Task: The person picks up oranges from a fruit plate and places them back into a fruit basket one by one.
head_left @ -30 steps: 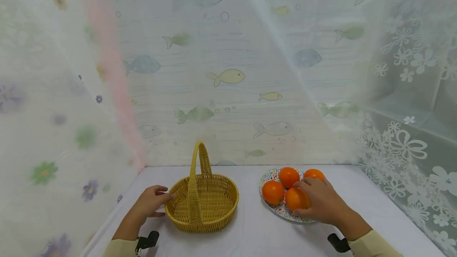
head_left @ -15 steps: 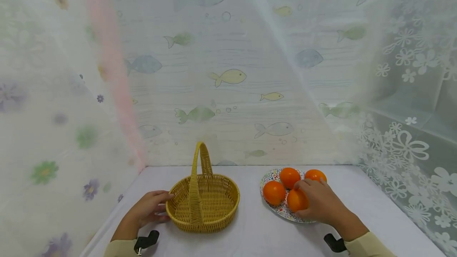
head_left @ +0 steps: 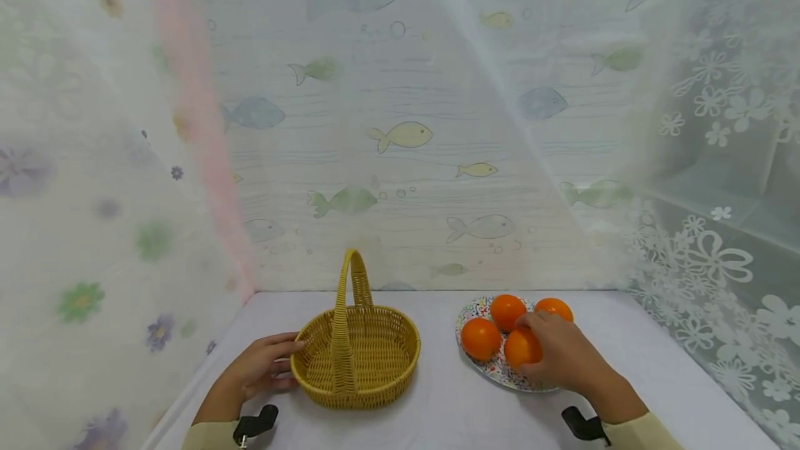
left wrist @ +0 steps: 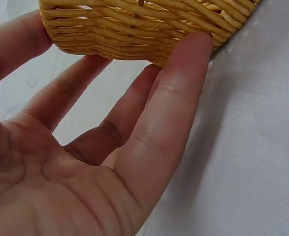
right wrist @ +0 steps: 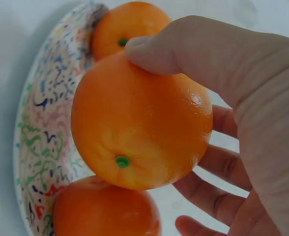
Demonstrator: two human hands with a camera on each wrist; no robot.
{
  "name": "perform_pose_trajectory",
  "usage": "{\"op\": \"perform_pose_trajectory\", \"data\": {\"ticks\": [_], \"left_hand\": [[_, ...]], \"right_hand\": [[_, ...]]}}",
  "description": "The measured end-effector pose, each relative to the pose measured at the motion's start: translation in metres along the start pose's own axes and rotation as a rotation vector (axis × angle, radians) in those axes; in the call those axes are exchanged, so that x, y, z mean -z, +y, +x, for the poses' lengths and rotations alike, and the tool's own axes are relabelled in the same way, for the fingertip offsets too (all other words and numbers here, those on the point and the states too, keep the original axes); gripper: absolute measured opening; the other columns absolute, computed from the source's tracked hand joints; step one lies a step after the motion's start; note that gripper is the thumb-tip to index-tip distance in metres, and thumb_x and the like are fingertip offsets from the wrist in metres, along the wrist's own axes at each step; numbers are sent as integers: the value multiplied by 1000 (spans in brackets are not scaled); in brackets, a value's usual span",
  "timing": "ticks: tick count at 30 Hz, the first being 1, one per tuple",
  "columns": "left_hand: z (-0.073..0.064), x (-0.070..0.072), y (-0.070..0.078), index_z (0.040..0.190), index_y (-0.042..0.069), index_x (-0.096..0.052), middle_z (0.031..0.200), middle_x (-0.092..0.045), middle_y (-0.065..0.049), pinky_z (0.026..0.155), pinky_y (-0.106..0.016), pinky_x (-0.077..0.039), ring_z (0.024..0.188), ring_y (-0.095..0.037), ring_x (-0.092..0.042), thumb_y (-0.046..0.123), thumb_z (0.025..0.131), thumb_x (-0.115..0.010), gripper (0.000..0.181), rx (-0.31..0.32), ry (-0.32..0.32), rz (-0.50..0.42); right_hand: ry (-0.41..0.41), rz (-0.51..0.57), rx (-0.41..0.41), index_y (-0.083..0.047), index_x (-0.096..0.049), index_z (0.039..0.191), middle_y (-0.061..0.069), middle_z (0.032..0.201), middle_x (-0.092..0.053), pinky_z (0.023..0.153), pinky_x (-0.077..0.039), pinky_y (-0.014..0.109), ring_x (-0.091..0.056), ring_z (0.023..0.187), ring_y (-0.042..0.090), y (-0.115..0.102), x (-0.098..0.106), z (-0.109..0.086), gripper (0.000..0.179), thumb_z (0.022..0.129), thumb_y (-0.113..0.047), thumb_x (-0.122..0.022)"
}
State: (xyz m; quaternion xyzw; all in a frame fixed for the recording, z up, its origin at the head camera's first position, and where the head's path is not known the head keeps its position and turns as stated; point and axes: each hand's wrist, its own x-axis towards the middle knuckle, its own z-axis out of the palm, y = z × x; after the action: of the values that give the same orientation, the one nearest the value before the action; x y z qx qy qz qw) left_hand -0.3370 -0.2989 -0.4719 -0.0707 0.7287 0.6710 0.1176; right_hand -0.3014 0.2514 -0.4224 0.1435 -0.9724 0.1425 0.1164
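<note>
My right hand (head_left: 565, 356) holds an orange (head_left: 522, 347) at the near right of a speckled plate (head_left: 500, 372). In the right wrist view the thumb lies over this orange (right wrist: 139, 118), with fingers behind its far side. Other oranges (head_left: 480, 339) lie on the plate around it. My left hand (head_left: 262, 368) touches the left side of a yellow wicker basket (head_left: 356, 387) with an arched handle. The left wrist view shows extended fingertips (left wrist: 191, 54) against the basket's woven outer wall (left wrist: 134, 29). No fruit shows inside the basket.
A white cloth (head_left: 437, 408) covers the table. Behind stands a hanging sheet (head_left: 406, 228) printed with fish, and a sheer floral curtain (head_left: 706, 283) hangs at the right. Small black wrist cameras (head_left: 584, 423) sit at both cuffs.
The left hand's fingers have drawn closer together beside the basket over the last second. My right hand stays around the same orange, with only a slight shift; the basket and plate stay put.
</note>
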Motion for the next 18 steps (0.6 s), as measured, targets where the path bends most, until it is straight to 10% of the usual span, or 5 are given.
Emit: {"op": "perform_pose_trajectory", "data": {"ticks": [18], "left_hand": [[2, 0, -2, 154, 0, -43, 135, -64, -17, 85, -54, -62, 107, -26, -71, 33, 95, -76, 75, 21, 4, -43]], "right_hand": [[149, 262, 57, -10, -68, 131, 7, 121, -63, 82, -64, 41, -64, 103, 24, -9, 14, 9, 65, 75, -30, -94]]}}
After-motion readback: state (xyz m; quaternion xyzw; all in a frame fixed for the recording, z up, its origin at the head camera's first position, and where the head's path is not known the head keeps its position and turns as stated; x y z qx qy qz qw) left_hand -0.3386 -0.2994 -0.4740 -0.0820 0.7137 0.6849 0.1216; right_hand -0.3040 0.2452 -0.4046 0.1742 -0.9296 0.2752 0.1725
